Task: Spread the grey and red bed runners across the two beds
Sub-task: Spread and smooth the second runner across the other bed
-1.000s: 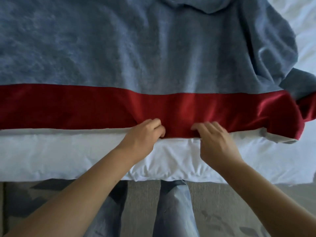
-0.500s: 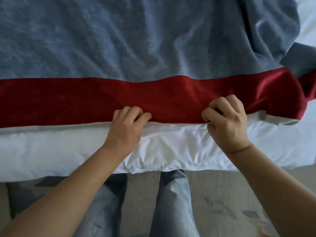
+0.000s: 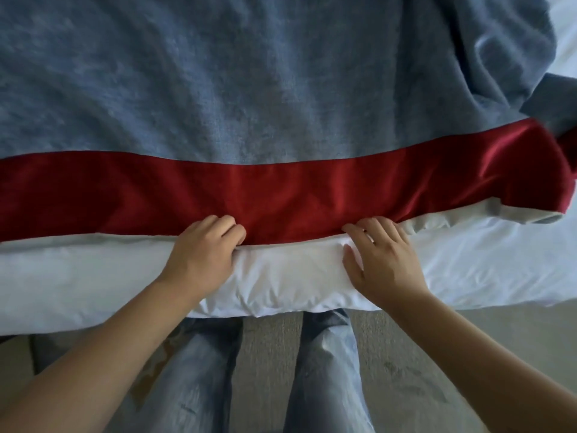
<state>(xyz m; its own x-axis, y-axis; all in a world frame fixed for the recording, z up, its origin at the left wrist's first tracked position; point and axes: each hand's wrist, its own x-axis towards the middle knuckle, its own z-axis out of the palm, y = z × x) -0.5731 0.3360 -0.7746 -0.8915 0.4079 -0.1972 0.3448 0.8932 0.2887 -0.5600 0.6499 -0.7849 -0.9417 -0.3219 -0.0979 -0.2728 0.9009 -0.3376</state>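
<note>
Smooth grey bed runner (image 3: pixel 218 89), red band (image 3: pixel 281 195); right end rumpled

The left hand (image 3: pixel 203 254) hides its curled fingertips at the red edge of the bed runner (image 3: pixel 281 195). Left of it the runner leaves the frame; beyond the right hand (image 3: pixel 385 260) its bunched end blurs, cut off.

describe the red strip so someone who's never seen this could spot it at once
The white bed spans the view, with a grey runner lying across it. The red strip runs along the runner's near edge, touched by the left hand and right hand. It alone is red, between grey cloth and white bedding.
</note>
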